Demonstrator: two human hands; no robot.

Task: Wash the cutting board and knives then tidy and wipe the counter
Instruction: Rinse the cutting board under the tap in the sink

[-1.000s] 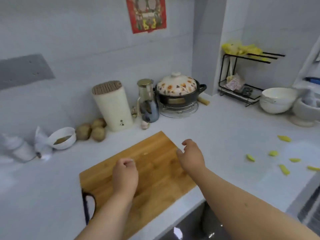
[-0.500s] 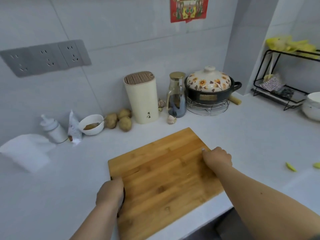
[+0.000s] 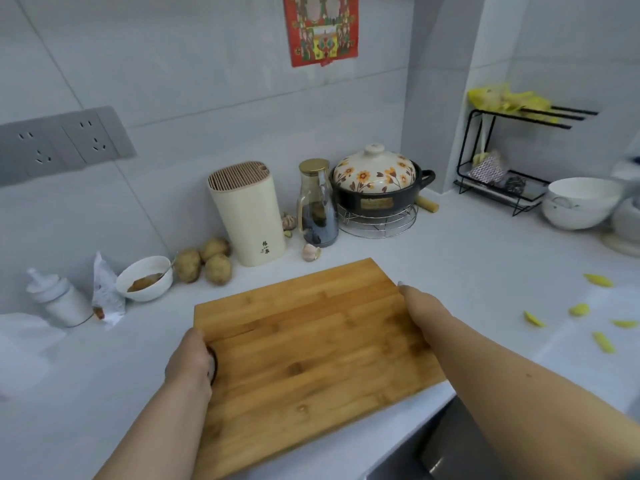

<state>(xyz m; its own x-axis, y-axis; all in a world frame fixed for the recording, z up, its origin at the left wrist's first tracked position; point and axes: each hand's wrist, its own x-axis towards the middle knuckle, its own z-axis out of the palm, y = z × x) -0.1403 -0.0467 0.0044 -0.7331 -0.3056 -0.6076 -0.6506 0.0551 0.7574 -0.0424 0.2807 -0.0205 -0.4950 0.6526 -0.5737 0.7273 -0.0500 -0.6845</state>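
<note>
gripping the cutting board (image 3: pixel 304 344) on white counter (image 3: pixel 467 265), left hand (image 3: pixel 188 363) and right hand (image 3: pixel 420 306) fingers curled

Rectangular wooden cutting board (image 3: pixel 311 348) lies flat, angled, on the white counter (image 3: pixel 485 271).

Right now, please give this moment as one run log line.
left hand: grips cutting board | right hand: grips far edge | board: on counter

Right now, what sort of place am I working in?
A home kitchen, most likely: a white counter holds a wooden cutting board, a knife block and a flowered clay pot against tiled walls.
</note>
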